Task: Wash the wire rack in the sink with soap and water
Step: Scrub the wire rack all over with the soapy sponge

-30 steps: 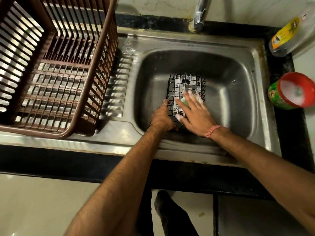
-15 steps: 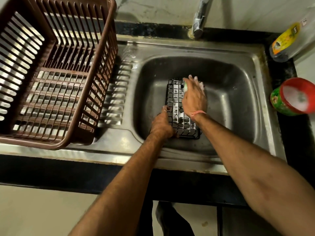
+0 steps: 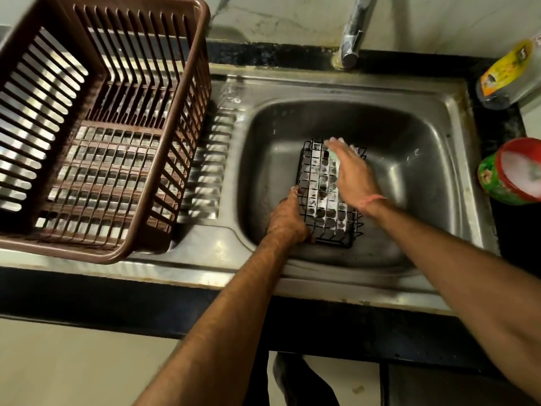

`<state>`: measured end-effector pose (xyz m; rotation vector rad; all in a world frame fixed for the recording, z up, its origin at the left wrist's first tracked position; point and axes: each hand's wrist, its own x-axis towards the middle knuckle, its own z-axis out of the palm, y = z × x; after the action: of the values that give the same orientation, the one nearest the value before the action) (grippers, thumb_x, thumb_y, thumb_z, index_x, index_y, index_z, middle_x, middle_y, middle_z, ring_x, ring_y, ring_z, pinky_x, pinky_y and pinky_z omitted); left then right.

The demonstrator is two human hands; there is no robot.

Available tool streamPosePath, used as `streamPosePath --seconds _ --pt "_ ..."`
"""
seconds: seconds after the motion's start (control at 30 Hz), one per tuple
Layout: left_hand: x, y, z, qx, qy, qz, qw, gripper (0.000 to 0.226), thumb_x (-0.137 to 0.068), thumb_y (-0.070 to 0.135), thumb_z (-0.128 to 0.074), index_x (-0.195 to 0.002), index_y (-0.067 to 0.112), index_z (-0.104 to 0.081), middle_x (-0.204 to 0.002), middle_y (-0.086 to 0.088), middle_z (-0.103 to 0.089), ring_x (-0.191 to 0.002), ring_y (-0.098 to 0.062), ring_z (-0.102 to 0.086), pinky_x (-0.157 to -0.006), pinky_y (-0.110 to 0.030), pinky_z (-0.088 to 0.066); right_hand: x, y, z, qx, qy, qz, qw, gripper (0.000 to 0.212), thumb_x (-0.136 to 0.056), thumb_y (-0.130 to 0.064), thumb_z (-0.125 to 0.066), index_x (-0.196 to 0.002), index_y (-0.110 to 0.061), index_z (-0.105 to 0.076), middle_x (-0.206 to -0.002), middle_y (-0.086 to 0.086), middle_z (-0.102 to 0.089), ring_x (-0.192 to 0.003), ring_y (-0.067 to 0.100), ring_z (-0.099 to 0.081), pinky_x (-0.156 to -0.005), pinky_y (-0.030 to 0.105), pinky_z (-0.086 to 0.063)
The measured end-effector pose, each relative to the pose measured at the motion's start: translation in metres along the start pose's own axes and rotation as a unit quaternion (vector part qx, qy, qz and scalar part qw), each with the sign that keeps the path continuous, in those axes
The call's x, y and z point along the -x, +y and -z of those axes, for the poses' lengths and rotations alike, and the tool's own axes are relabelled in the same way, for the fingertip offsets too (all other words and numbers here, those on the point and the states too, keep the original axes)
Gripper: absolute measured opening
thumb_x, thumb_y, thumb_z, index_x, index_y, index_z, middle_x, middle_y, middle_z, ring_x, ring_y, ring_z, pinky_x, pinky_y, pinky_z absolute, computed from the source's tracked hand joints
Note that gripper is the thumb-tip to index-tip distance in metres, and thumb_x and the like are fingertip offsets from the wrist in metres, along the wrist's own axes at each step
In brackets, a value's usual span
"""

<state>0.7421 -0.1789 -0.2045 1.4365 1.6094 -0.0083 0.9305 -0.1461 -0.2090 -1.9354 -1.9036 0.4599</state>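
Note:
A black wire rack (image 3: 322, 197) lies in the steel sink (image 3: 415, 159), its grid covered with white soap foam. My left hand (image 3: 288, 221) grips the rack's near left edge, fingers curled round the wire. My right hand (image 3: 352, 177) lies over the rack's far right part, its foamy fingers stretched out flat and pressing a pale green sponge (image 3: 333, 158) onto the grid. Most of the sponge is hidden under the fingers. The hand is motion-blurred.
A brown plastic dish basket (image 3: 96, 127) stands on the drainboard at the left. The tap (image 3: 352, 33) rises behind the basin with no water running. On the black counter at the right are a red-rimmed green tub of foamy soap (image 3: 512, 174) and a yellow-labelled bottle (image 3: 509, 74).
My right hand has slid with the sponge from the rack's near end to its far end. My left hand has kept its hold on the rack's edge.

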Motion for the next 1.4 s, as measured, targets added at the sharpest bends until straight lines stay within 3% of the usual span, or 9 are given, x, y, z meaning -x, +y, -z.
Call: streamPosePath --seconds 0.1,0.23,0.43,0.53,0.77,0.93,1.07,1.2,1.4 --pt "0.0 0.001 0.001 -0.002 -0.007 0.0 1.0 0.133 -0.063 0.013 -0.104 -0.168 0.033 -0.025 -0.158 -0.001 -0.053 -0.147 -0.03 -0.049 -0.122 -0.042 -0.042 -0.026 -0.023 -0.022 -0.04 0.048 -0.054 0.997 0.076 -0.089 0.02 -0.042 -0.153 -0.021 -0.046 -0.163 0.005 -0.041 -0.155 0.025 -0.03 -0.129 0.042 -0.022" --pt "-0.002 0.0 0.0 -0.008 -0.018 0.003 1.0 0.135 -0.07 0.01 -0.099 -0.171 0.029 -0.012 -0.167 -0.005 -0.041 -0.154 -0.033 -0.039 -0.124 -0.043 -0.038 -0.006 -0.035 -0.038 0.009 -0.07 0.114 0.991 0.07 -0.09 0.019 -0.045 -0.147 -0.023 -0.053 -0.16 0.007 -0.045 -0.152 0.03 -0.035 -0.123 0.05 -0.033" --pt "-0.006 -0.007 -0.007 -0.005 0.01 0.002 1.0 0.101 -0.08 0.011 -0.088 -0.165 0.028 -0.035 -0.159 -0.003 -0.052 -0.151 -0.036 -0.045 -0.124 -0.042 -0.04 0.067 -0.024 -0.01 -0.006 -0.175 0.224 0.959 0.107 -0.072 0.029 -0.037 -0.165 -0.021 -0.023 -0.171 -0.001 -0.022 -0.158 0.012 -0.019 -0.128 0.035 -0.024" --pt "-0.006 -0.005 -0.005 -0.025 0.0 -0.006 1.0 0.113 -0.077 0.009 -0.093 -0.167 0.027 -0.029 -0.16 -0.004 -0.049 -0.152 -0.036 -0.043 -0.123 -0.042 -0.04 0.06 -0.012 0.008 0.037 -0.195 0.264 0.944 0.11 -0.073 0.028 -0.04 -0.166 -0.022 -0.013 -0.173 -0.002 -0.013 -0.159 0.014 -0.015 -0.127 0.031 -0.024" --pt "-0.008 -0.004 -0.001 -0.035 -0.012 -0.007 0.999 0.135 -0.07 0.015 -0.101 -0.172 0.029 -0.012 -0.166 -0.002 -0.041 -0.154 -0.033 -0.039 -0.125 -0.04 -0.035 -0.016 -0.014 0.0 0.034 -0.06 0.05 0.996 0.095 -0.079 0.028 -0.041 -0.161 -0.018 -0.032 -0.169 0.003 -0.029 -0.158 0.019 -0.02 -0.129 0.043 -0.022" --pt "-0.007 -0.002 -0.002 -0.029 -0.024 0.003 0.999 0.137 -0.074 0.012 -0.098 -0.172 0.027 -0.004 -0.171 -0.002 -0.034 -0.159 -0.035 -0.029 -0.128 -0.045 -0.033 0.048 -0.006 -0.004 0.034 -0.152 0.158 0.975 0.098 -0.082 0.027 -0.038 -0.161 -0.03 -0.032 -0.17 -0.007 -0.022 -0.159 0.018 -0.013 -0.128 0.043 -0.017" --pt "-0.008 -0.005 -0.001 -0.051 -0.004 -0.015 0.999 0.122 -0.083 0.013 -0.09 -0.172 0.027 -0.007 -0.168 -0.003 -0.039 -0.154 -0.032 -0.04 -0.124 -0.037 -0.037 0.082 0.007 0.014 0.028 -0.245 0.296 0.923 0.106 -0.063 0.027 -0.045 -0.16 -0.014 -0.036 -0.168 0.005 -0.03 -0.156 0.024 -0.028 -0.124 0.047 -0.032" --pt "-0.007 -0.003 -0.003 -0.031 -0.011 -0.001 0.999 0.133 -0.073 0.013 -0.098 -0.171 0.029 -0.01 -0.166 -0.002 -0.041 -0.155 -0.034 -0.037 -0.125 -0.043 -0.037 0.052 0.004 0.028 0.053 -0.217 0.216 0.95 0.096 -0.085 0.009 -0.036 -0.165 -0.036 -0.011 -0.173 -0.008 -0.011 -0.156 0.02 -0.023 -0.118 0.038 -0.042" --pt "-0.01 -0.007 -0.004 -0.053 -0.004 -0.013 0.998 0.132 -0.074 0.016 -0.098 -0.172 0.028 -0.009 -0.168 -0.001 -0.039 -0.154 -0.03 -0.039 -0.125 -0.038 -0.036 0.043 -0.01 0.002 0.033 -0.162 0.16 0.973 0.104 -0.077 0.029 -0.037 -0.165 -0.025 -0.023 -0.171 -0.003 -0.019 -0.159 0.013 -0.008 -0.129 0.043 -0.021"
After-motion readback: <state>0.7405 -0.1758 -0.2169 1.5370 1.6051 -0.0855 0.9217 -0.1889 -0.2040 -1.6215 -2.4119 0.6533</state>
